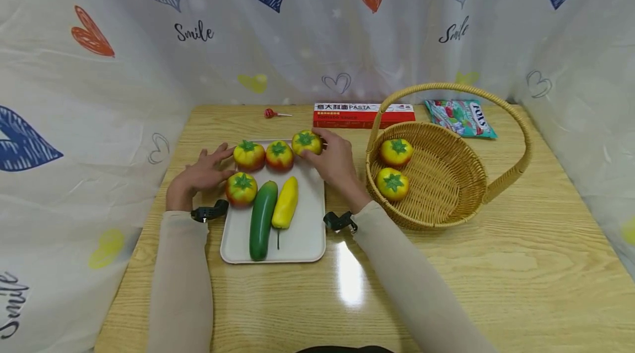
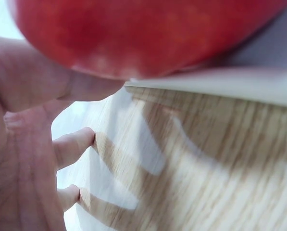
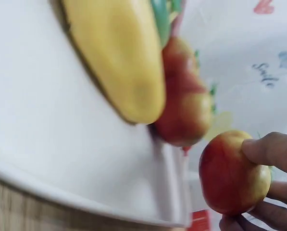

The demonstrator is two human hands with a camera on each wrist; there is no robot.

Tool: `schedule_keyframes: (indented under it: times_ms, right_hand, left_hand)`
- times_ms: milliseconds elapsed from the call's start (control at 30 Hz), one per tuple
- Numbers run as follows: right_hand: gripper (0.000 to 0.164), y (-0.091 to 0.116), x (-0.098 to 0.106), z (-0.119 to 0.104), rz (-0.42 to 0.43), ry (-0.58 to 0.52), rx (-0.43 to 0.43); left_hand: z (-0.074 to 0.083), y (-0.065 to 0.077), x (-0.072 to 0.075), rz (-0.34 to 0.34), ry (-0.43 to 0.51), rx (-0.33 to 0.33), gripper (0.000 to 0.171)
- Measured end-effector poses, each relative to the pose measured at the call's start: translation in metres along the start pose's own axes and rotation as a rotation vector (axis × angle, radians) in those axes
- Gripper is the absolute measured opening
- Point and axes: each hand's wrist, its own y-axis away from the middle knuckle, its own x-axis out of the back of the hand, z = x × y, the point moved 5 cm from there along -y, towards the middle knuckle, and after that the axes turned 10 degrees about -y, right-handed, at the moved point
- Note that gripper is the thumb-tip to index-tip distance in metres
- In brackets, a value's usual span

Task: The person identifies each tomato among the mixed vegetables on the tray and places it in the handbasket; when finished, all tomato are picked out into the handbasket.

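Observation:
My right hand [image 1: 338,161] grips a red-and-yellow tomato [image 1: 306,142] with a green leafy top, over the far right corner of a white tray [image 1: 306,237]. In the right wrist view, this tomato [image 3: 227,175] is held between thumb and fingers, apart from the others. My left hand [image 1: 202,172] lies at the tray's left edge with fingers spread, beside two tomatoes, the near-left one [image 1: 241,190] and the far-left one [image 1: 249,155]. A third tomato [image 1: 280,155] stands alongside at the back. A green cucumber [image 1: 263,220] and a yellow pepper [image 1: 285,204] lie lengthwise on the tray.
To the right stands a wicker basket [image 1: 446,176] with a tall arched handle, holding two tomatoes [image 1: 393,183]. Along the back lie a lollipop [image 1: 270,113], a red pasta box [image 1: 362,119] and a green candy bag [image 1: 461,118]. A patterned curtain [image 1: 307,38] hangs behind the wooden table [image 1: 446,281].

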Motion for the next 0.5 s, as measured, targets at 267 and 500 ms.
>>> schedule_keyframes:
  times_ms: [267, 500]
  right_hand:
    - [0.058, 0.049, 0.058, -0.037, -0.102, -0.158, 0.115]
    - [0.055, 0.099, 0.128, -0.035, -0.201, -0.146, 0.159]
  left_hand:
    - [0.000, -0.001, 0.000, -0.008, 0.003, 0.005, 0.076]
    - [-0.001, -0.001, 0.000, -0.011, -0.007, 0.010, 0.075]
